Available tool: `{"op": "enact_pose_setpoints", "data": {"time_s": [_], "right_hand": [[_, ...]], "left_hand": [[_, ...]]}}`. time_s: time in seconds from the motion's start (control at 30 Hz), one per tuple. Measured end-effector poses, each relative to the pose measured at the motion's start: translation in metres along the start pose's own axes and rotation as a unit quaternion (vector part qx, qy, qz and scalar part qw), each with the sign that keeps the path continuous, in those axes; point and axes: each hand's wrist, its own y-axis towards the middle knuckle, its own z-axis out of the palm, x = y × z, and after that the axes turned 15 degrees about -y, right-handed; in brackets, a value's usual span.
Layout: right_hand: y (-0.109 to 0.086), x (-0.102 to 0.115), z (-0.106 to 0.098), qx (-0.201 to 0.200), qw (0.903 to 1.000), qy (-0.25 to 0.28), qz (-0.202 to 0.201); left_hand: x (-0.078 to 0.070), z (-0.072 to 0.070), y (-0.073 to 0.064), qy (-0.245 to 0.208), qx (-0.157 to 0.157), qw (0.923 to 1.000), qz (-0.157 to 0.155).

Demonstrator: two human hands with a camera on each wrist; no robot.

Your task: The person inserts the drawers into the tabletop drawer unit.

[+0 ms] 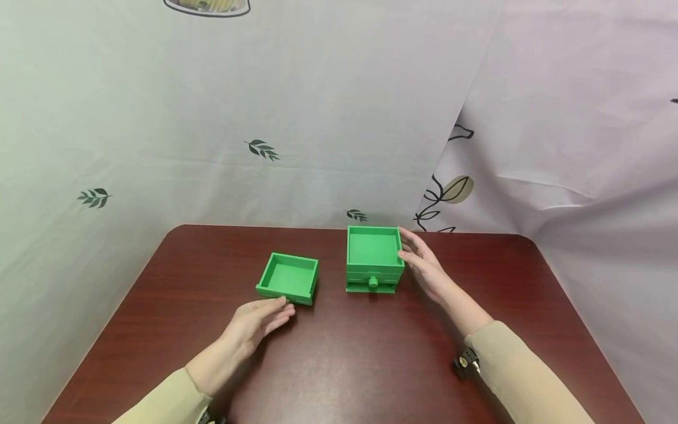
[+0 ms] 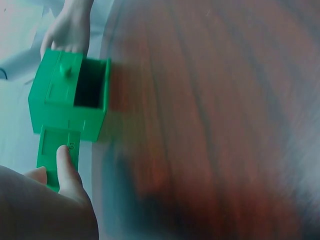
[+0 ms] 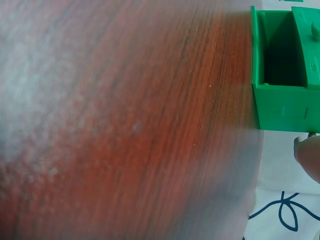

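A small green drawer (image 1: 288,277) with low walls is held by my left hand (image 1: 254,324), with the thumb and a finger at its front. In the left wrist view the drawer (image 2: 52,142) appears raised above the table, its marked front partly covered by that finger. To its right stands a green box-shaped cabinet (image 1: 374,247) with a recessed top. A round knob (image 1: 373,282) sits on its upper front. Below it is a hollow slot (image 2: 91,82). My right hand (image 1: 424,265) touches the cabinet's right side, thumb near the front corner; some fingertips are hidden.
Both objects are at the far half of a dark red wooden table (image 1: 360,365) with rounded back corners. Behind it hangs a pale printed curtain (image 1: 328,106), which also runs along both sides.
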Motion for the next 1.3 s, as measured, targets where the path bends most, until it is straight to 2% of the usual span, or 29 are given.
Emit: {"op": "enact_pose_setpoints", "data": {"time_s": [0.23,0.57,0.87,1.3], "right_hand": [[0.0,0.0,-0.001,0.0,1.0,-0.002,0.0],[0.001,0.0,0.0,-0.003,1.0,-0.002,-0.002],[0.0,-0.001,0.0,-0.004,1.0,-0.005,0.003],[0.0,-0.001,0.001,-0.006,1.0,-0.006,0.005]], "left_hand": [[0.02,0.003,-0.012,0.007,0.041,0.9987,-0.029],[0.045,0.01,-0.023,0.009,0.064,0.996,-0.062],[0.061,0.025,-0.023,0.011,0.063,0.9955,-0.07],[0.08,0.052,-0.016,0.006,0.078,0.9943,-0.073]]}}
